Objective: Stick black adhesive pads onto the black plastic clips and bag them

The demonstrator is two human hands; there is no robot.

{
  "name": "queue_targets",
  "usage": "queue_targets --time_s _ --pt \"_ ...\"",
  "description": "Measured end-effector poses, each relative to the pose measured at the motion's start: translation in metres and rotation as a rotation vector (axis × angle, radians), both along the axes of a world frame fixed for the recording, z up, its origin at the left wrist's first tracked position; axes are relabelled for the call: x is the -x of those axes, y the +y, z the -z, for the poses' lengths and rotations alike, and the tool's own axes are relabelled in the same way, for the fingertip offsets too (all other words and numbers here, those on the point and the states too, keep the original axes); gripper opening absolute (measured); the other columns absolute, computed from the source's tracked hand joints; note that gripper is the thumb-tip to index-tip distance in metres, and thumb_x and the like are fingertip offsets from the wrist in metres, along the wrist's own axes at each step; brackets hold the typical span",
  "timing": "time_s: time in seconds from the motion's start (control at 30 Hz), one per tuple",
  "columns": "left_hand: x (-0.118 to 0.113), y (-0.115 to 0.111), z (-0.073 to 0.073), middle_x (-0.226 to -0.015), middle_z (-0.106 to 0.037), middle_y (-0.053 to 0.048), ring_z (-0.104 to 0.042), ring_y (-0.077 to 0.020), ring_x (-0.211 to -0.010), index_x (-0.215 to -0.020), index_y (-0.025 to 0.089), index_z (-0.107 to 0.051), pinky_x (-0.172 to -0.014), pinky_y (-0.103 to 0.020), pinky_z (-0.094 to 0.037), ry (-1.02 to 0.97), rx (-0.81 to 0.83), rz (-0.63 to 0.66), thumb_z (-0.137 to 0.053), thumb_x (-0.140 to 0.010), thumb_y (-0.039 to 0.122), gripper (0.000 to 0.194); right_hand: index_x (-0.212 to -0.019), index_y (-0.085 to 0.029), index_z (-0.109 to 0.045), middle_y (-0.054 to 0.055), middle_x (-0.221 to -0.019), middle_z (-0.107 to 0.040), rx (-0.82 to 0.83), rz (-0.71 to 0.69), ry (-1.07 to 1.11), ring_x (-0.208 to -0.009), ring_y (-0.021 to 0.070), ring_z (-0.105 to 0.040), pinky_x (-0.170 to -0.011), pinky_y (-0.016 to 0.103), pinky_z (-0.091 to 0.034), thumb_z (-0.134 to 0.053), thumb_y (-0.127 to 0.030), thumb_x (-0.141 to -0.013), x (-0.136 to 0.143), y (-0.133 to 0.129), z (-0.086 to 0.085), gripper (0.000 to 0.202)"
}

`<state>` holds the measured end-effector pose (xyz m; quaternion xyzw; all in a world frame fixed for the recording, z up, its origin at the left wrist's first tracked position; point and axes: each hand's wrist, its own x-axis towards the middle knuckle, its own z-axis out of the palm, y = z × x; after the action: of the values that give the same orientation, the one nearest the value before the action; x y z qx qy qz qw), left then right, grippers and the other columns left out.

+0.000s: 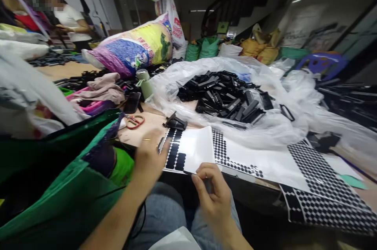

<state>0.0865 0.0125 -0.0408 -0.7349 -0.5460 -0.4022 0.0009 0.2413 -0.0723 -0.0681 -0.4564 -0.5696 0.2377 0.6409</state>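
My left hand (151,155) is blurred at the left end of a white sheet (196,146) with black oval stickers (174,151). Its fingers are smeared, so what they hold, if anything, cannot be made out. At the sheet's front edge, my right hand (213,187) has thumb and fingertips pressed together on a small dark piece (188,173). A black plastic part (176,121) rests just behind the sticker sheet. More sheets with round black dots (219,147) lie to the right.
Many black parts (224,94) are heaped on clear plastic (171,81). Red-handled scissors (135,122), a phone (132,102) and a green bottle (144,84) stand or lie at left. A green bag (73,187) is beside my left arm. A person (70,18) stands far left.
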Motion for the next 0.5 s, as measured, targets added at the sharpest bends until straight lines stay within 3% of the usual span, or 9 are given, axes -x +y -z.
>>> queue_targets --time_s 0.1,0.17,0.2,0.27,0.37,0.5 --pt "-0.097 -0.003 0.043 -0.107 -0.059 -0.014 -0.052 -0.0234 -0.105 -0.106 0.016 -0.055 -0.093 -0.039 -0.040 -0.015 0.190 0.480 -0.042 -0.085 0.028 0.027 -0.076 -0.021 -0.051 0.002 -0.080 -0.051 0.004 0.340 0.119 -0.078 0.0147 -0.051 -0.070 0.029 -0.041 -0.052 -0.017 -0.080 -0.038 -0.014 0.015 0.005" --pt "-0.150 -0.001 0.056 -0.113 -0.055 -0.016 -0.046 -0.0251 -0.112 -0.107 0.013 -0.054 -0.094 -0.039 -0.039 0.097 0.236 0.660 -0.045 -0.084 0.027 0.029 -0.076 -0.020 -0.051 0.001 -0.080 -0.052 0.051 0.561 0.183 -0.075 0.0136 -0.050 -0.070 0.029 -0.040 -0.055 -0.022 -0.079 -0.069 -0.024 0.023 0.005" --pt "-0.171 0.007 0.058 -0.118 -0.051 -0.019 -0.041 -0.0275 -0.116 -0.109 0.010 -0.053 -0.094 -0.040 -0.038 0.174 0.251 0.651 -0.047 -0.082 0.026 0.031 -0.076 -0.020 -0.051 0.000 -0.079 -0.052 0.085 0.647 0.207 -0.072 0.0127 -0.050 -0.069 0.029 -0.040 -0.056 -0.025 -0.078 -0.084 -0.030 0.027 0.007" --pt "-0.202 0.037 0.056 -0.126 -0.042 -0.024 -0.033 -0.0318 -0.122 -0.112 0.004 -0.050 -0.095 -0.043 -0.035 0.307 0.303 0.507 -0.047 -0.081 0.017 0.033 -0.078 -0.019 -0.053 0.000 -0.076 -0.052 0.146 0.774 0.238 -0.066 0.0114 -0.048 -0.066 0.028 -0.040 -0.059 -0.030 -0.077 -0.111 -0.043 0.035 0.013" --pt "-0.231 0.106 0.050 -0.120 -0.048 -0.023 -0.037 -0.0304 -0.118 -0.106 0.004 -0.053 -0.091 -0.045 -0.037 0.337 0.344 0.439 -0.038 -0.083 0.005 0.028 -0.077 -0.018 -0.054 -0.001 -0.072 -0.051 0.233 0.859 0.249 -0.062 0.0107 -0.046 -0.062 0.027 -0.039 -0.061 -0.036 -0.074 -0.136 -0.057 0.049 0.019" --pt "-0.258 0.183 0.049 -0.110 -0.055 -0.012 -0.051 -0.0220 -0.103 -0.107 0.012 -0.054 -0.086 -0.041 -0.043 0.352 0.395 0.391 -0.047 -0.085 0.020 0.024 -0.076 -0.017 -0.054 -0.002 -0.064 -0.050 0.297 0.858 0.332 -0.059 0.0104 -0.046 -0.058 0.025 -0.040 -0.062 -0.041 -0.071 -0.146 -0.055 0.064 0.025"
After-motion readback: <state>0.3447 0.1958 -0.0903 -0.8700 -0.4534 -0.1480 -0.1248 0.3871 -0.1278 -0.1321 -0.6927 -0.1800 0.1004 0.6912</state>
